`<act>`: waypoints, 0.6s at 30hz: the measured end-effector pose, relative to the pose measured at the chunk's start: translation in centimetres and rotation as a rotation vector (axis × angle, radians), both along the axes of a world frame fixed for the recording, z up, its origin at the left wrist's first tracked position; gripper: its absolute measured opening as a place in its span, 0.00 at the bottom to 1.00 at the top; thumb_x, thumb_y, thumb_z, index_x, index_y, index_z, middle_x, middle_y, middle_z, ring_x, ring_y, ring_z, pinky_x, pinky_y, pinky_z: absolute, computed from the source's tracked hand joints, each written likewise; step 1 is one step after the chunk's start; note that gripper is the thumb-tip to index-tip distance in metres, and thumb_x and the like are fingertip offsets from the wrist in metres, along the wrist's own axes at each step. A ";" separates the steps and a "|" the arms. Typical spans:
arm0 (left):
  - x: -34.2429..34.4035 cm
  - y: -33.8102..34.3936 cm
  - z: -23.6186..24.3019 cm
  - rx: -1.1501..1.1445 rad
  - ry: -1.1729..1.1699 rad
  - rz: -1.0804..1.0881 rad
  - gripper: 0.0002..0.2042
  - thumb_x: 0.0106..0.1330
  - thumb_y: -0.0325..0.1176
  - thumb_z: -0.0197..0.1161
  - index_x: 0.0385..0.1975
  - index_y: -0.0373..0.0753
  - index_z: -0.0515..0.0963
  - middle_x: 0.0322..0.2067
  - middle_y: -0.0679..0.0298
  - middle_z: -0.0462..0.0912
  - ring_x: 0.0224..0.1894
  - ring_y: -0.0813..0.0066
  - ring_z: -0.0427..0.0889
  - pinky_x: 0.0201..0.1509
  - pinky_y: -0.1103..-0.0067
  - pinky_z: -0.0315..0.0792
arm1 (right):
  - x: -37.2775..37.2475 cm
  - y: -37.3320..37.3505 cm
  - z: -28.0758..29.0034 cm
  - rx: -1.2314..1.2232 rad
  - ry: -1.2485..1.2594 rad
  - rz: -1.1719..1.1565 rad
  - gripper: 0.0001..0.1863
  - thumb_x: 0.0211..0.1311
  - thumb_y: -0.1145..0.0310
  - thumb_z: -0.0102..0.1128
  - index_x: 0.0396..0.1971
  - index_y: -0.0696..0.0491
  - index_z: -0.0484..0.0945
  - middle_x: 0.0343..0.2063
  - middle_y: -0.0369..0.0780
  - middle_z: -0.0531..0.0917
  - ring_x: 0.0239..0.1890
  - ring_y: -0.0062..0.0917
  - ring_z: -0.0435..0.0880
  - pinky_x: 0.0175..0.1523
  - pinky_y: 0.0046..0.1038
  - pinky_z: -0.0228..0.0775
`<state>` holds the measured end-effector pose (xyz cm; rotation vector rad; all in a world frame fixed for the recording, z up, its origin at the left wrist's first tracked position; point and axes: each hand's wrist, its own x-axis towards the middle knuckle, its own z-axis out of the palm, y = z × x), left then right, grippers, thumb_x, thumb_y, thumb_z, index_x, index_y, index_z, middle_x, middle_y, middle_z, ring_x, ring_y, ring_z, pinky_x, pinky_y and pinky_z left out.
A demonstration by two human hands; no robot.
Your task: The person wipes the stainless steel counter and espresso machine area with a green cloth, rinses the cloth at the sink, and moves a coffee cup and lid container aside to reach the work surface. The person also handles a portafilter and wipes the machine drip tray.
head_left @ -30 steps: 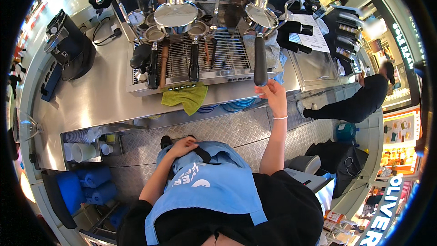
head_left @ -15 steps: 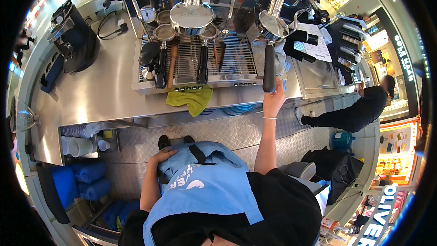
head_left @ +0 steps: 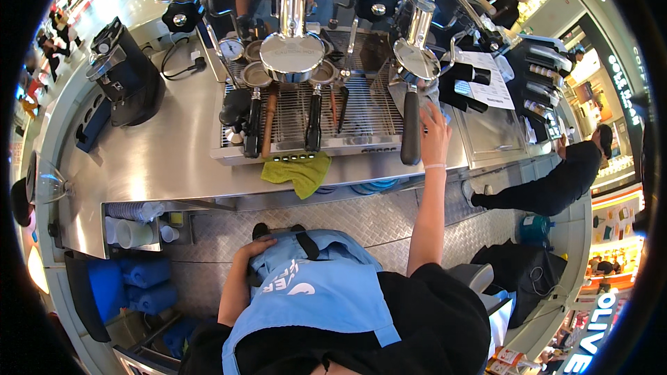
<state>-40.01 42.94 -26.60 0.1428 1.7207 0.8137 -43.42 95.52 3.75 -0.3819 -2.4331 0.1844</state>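
Note:
My right hand (head_left: 435, 133) reaches up beside the black handle of a portafilter (head_left: 410, 125). That portafilter is fitted in the right group of a chrome espresso machine (head_left: 292, 55). The fingers are stretched and apart, just right of the handle, near a greyish cloth (head_left: 397, 95) on the drip tray; whether they touch either is hard to tell. Low on the left, my left hand (head_left: 260, 246) lies on the blue apron (head_left: 319, 298) at my waist, fingers extended. Two more portafilters (head_left: 314, 121) with black handles rest on the drip tray, next to a wooden-handled tool (head_left: 269, 121).
A yellow-green cloth (head_left: 297, 173) hangs over the counter edge (head_left: 167, 167). On the left stands a black grinder-like machine (head_left: 125, 76); cups (head_left: 133, 234) sit on a shelf below. Papers (head_left: 495, 83) lie right of the machine. A person in black (head_left: 556, 175) is at the right.
My right hand has let go of the portafilter handle's lower end and moved up to its right side, fingers opening. My left hand stays on the apron. The view has shifted slightly.

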 end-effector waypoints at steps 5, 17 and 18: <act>-0.4 -0.8 -0.2 -0.128 0.018 0.029 0.42 0.66 0.68 0.50 0.70 0.39 0.64 0.72 0.52 0.62 0.74 0.54 0.57 0.77 0.66 0.51 | 0.9 -10.0 -1.2 -0.571 0.396 -0.002 0.15 0.64 0.71 0.64 0.49 0.57 0.79 0.47 0.44 0.79 0.45 0.35 0.80 0.51 0.34 0.71; -4.4 -6.9 6.1 -0.539 0.257 0.000 0.36 0.68 0.65 0.49 0.55 0.35 0.79 0.56 0.43 0.79 0.61 0.46 0.77 0.64 0.61 0.69 | -3.4 -27.6 4.2 -0.731 0.149 0.602 0.09 0.66 0.76 0.62 0.45 0.58 0.79 0.37 0.42 0.85 0.30 0.27 0.85 0.35 0.25 0.77; -5.3 -6.8 8.8 -0.535 0.283 -0.078 0.36 0.67 0.65 0.48 0.55 0.36 0.80 0.56 0.45 0.79 0.61 0.46 0.77 0.65 0.61 0.69 | -3.7 -28.4 4.5 -0.771 0.078 0.585 0.10 0.66 0.76 0.62 0.45 0.59 0.79 0.38 0.42 0.86 0.31 0.27 0.86 0.35 0.26 0.78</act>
